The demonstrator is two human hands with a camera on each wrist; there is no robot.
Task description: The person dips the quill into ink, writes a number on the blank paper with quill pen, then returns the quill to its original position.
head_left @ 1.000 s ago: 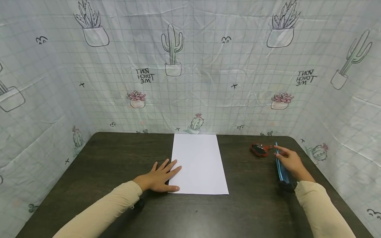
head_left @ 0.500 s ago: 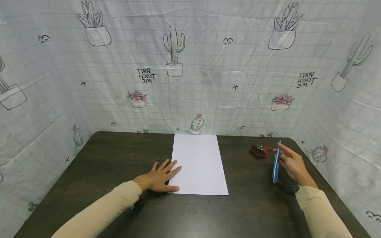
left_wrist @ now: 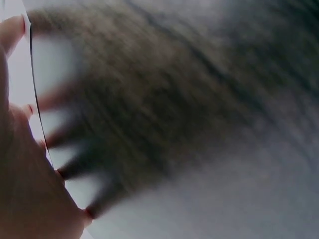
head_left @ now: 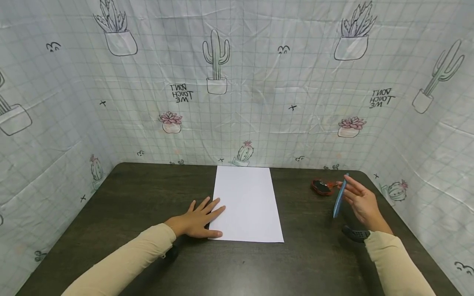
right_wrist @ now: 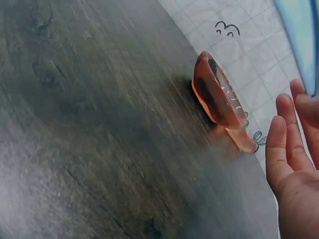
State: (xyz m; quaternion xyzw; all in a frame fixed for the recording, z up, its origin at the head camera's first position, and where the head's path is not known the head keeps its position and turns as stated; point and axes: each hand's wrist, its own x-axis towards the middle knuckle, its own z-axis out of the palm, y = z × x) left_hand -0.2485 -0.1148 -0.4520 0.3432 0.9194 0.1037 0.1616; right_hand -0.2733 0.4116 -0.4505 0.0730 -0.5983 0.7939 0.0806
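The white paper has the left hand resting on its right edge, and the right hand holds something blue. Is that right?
Not quite: in the head view, the left hand rests on the left edge of the white paper, not the right. The right hand does hold a blue object.

- In from the lower left comes the left arm [head_left: 124, 257], sleeved, slanting up and inward.
- And the left hand [head_left: 198, 222] lies flat, palm down, fingers [head_left: 218, 212] straight and fanned wide, thumb [head_left: 212, 234] stretched out to the right!
- Over on the other side, the right arm [head_left: 398, 261], sleeved too, angles up and inward from the lower right.
- There's the right hand [head_left: 364, 204], in a pinch between thumb and fingertips.
- Wrist view: its palm shows, and the outer fingers [right_wrist: 276, 134] point upward, gently bent.
- The two hands work well apart.
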